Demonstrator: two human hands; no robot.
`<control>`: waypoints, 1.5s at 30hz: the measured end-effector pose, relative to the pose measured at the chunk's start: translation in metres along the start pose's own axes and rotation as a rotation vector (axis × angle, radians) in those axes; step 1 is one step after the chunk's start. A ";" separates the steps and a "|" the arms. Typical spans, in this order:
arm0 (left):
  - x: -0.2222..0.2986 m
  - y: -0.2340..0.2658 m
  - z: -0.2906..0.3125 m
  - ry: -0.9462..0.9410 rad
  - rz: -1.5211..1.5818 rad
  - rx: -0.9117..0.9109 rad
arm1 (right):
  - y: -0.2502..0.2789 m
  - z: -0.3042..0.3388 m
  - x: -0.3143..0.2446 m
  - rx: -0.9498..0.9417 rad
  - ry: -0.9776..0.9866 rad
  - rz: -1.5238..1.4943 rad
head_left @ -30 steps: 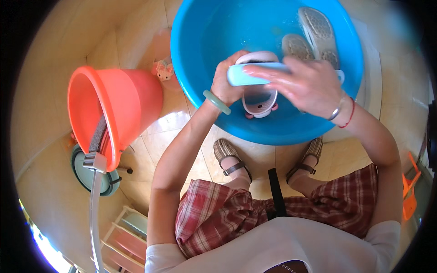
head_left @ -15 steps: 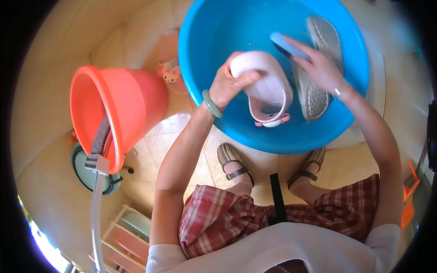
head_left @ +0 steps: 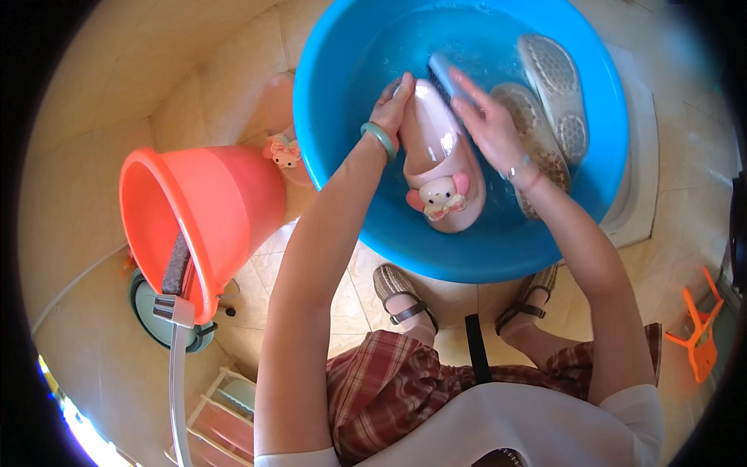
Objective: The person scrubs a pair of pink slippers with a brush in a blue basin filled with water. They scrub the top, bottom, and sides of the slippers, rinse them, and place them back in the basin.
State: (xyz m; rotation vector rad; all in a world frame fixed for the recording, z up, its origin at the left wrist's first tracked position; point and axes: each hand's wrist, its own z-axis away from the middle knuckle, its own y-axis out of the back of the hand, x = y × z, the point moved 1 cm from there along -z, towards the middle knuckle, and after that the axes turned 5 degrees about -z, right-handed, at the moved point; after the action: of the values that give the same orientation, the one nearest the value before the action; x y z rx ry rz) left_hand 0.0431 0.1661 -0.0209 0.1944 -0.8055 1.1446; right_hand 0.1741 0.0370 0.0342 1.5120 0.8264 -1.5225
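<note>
A pale pink slipper (head_left: 426, 136) with a white-and-pink animal face on its strap sits tilted in the blue basin (head_left: 306, 101), strap toward me. My left hand (head_left: 391, 107) grips its heel end from the left side. In my right hand (head_left: 492, 131) is a scrub brush (head_left: 442, 75) with a blue-grey back and dark bristles, which lie along the slipper's right edge near the heel. To the right of that hand, a whitish shoe (head_left: 556, 89) lies sole up in the water, beside a second sole-up shoe (head_left: 526, 117) partly hidden by my right hand and wrist.
A coral bucket (head_left: 241, 187) stands left of the basin, with a grey-headed mop (head_left: 177, 265) leaning in it. Another pink slipper (head_left: 285, 150) lies between bucket and basin. A green basin (head_left: 148, 311), a low rack (head_left: 214, 412) and an orange plastic item (head_left: 700, 342) stand around me.
The slipper has turned over from its side, so its inside and animal face now show upward. The brush has moved left from open air to the slipper's edge. My view has shifted slightly.
</note>
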 end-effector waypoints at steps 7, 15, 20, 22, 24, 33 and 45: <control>-0.029 -0.010 -0.029 -0.256 -0.673 0.215 | -0.006 0.013 -0.019 -0.138 -0.066 0.632; -0.009 -0.031 -0.004 -0.357 -0.234 0.246 | 0.000 -0.083 0.061 -0.005 -0.148 0.559; 0.020 -0.025 0.006 0.052 0.158 -0.285 | 0.009 -0.061 0.080 0.093 -0.375 0.395; 0.023 -0.021 0.012 0.023 0.126 -0.232 | 0.003 -0.032 0.053 0.150 -0.397 0.125; 0.021 -0.013 0.007 0.011 0.075 -0.249 | 0.004 -0.001 -0.013 0.111 -0.266 0.172; 0.015 -0.028 0.001 0.088 0.007 0.012 | -0.016 -0.028 -0.062 -0.089 0.037 0.713; 0.011 -0.017 0.000 -0.003 -0.038 0.092 | -0.018 0.009 -0.064 -0.116 0.034 0.639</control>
State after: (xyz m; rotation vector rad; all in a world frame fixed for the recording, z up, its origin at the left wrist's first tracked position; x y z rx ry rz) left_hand 0.0599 0.1668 -0.0093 0.2865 -0.7495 1.1463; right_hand 0.1507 0.0434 0.0968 1.5226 0.3788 -0.9608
